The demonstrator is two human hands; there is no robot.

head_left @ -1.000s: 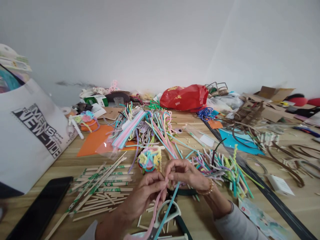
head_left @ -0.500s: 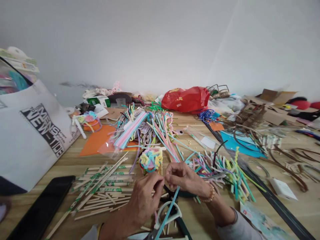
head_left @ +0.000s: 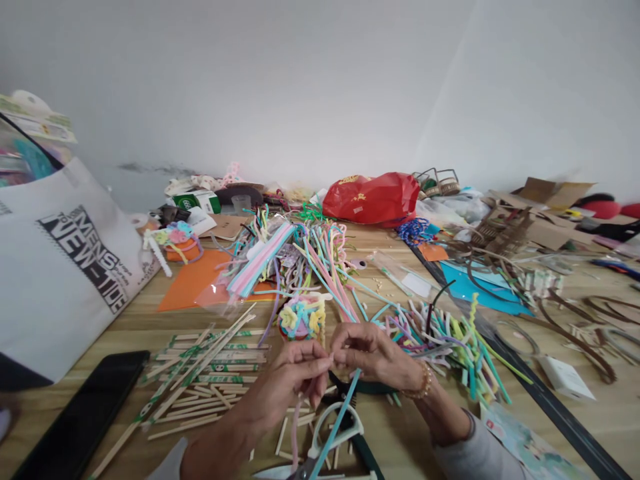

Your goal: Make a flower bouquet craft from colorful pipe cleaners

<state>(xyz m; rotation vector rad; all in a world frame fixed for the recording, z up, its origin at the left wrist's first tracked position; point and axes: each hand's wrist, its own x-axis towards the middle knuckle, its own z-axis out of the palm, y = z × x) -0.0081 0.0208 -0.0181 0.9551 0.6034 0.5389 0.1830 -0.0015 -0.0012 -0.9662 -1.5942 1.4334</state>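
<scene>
My left hand (head_left: 295, 377) and my right hand (head_left: 367, 353) meet just below a small ball of woven pipe cleaners (head_left: 303, 319) in yellow, teal and pink. Their fingertips pinch together, and what they hold is mostly hidden. A pink pipe cleaner (head_left: 295, 430) hangs down from my left hand. A teal pipe cleaner (head_left: 337, 420) slants from under my right hand toward the front edge. Below my hands lie scissors (head_left: 337, 430) with pale handles, partly covered by that teal strand. A beaded bracelet (head_left: 424, 381) circles my right wrist.
Heaps of pipe cleaners (head_left: 295, 267) and cut pieces (head_left: 445, 350) cover the wooden table. Left of my hands lie wooden sticks (head_left: 205, 377) and a black phone (head_left: 85, 413). A white tote bag (head_left: 65, 267), a red plastic bag (head_left: 373, 199) and cardboard (head_left: 545, 213) stand around it.
My left hand has risen and opened out toward my right fingertips, and the pink strand now shows below it. The woven ball and the table items have barely moved.
</scene>
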